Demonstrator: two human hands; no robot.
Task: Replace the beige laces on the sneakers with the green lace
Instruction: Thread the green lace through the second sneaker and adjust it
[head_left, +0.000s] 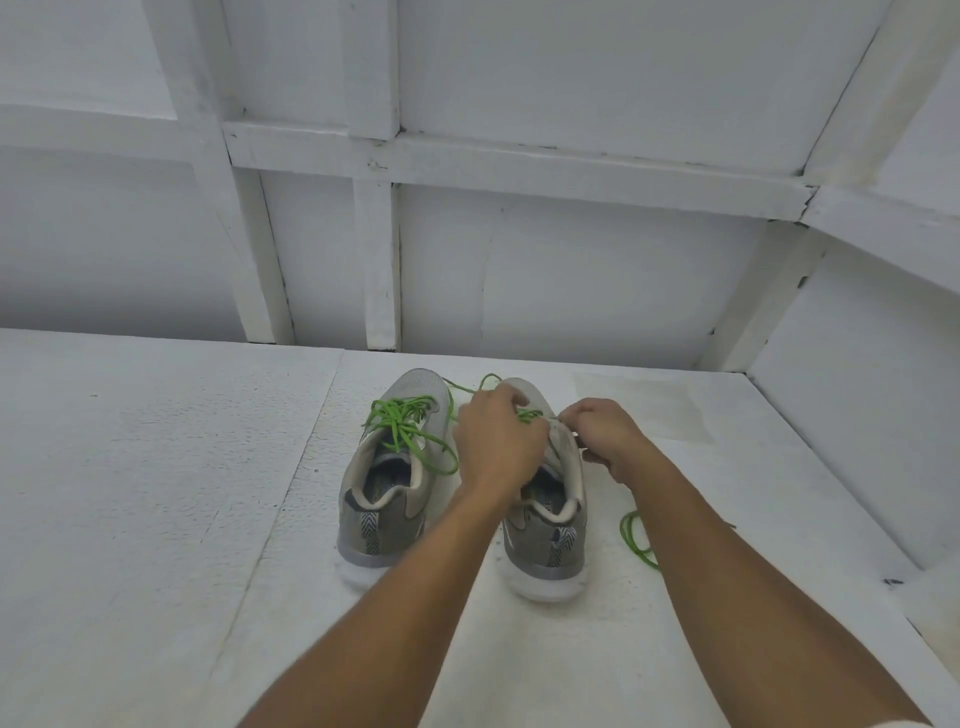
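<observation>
**Both hands on the right shoe, green lace halfway in**

So there's a pair of grey sneakers sitting heels-toward-camera on a white surface (156, 467), side by side and nearly touching. The left sneaker (387, 499) is already done up with its bright green bow (400, 423), loops flopped over the tongue and toward the other shoe.

All the action is on the right sneaker (545, 540). The left hand (496, 441) is clamped down over the front of it, fingers curled over the upper around the eyelets, covering most of the lacing. The right hand (608, 434) is right beside it on the shoe's outer edge, fingertips pinched together on the green lace (530, 415), where a short bit shows between the two hands.

The rest of that lace runs out both ways: one stretch loops past the toe beyond the left hand, and the other trails on the surface just right of the heel, under the right forearm. A white panelled wall (571, 270) is behind.
</observation>
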